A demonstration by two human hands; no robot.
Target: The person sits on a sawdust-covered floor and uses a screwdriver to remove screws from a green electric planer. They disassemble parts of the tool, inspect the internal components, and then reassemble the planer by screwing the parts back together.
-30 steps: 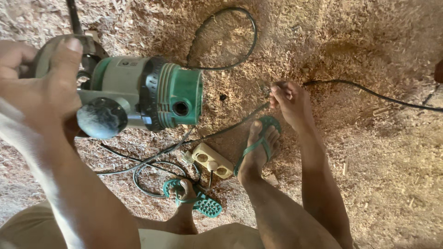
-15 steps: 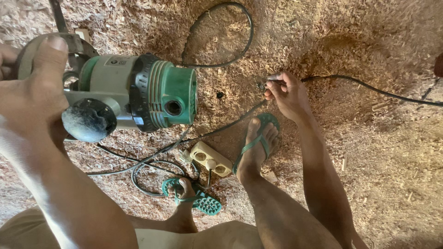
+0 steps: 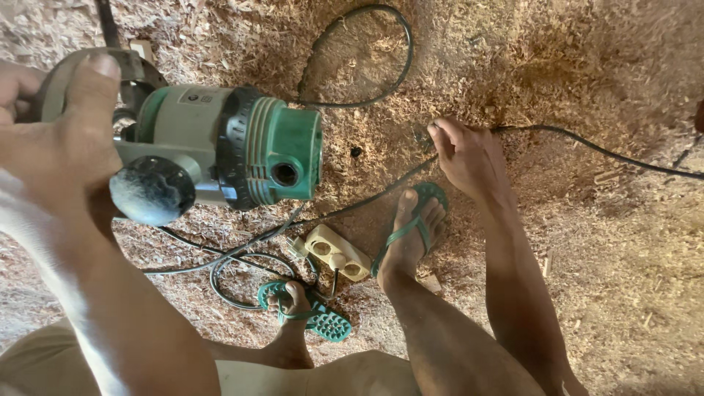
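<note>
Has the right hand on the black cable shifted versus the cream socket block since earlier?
No. The right hand stays on the black cable, same offset up-right of the cream socket block.

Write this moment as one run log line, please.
left hand: holds green router | right hand: grips black cable | ground: sawdust

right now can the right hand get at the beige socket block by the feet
Probably yes. The right hand is down at the black cable on the sawdust, and the beige socket block lies uncovered nearby, with only the sandalled foot between them.
</note>
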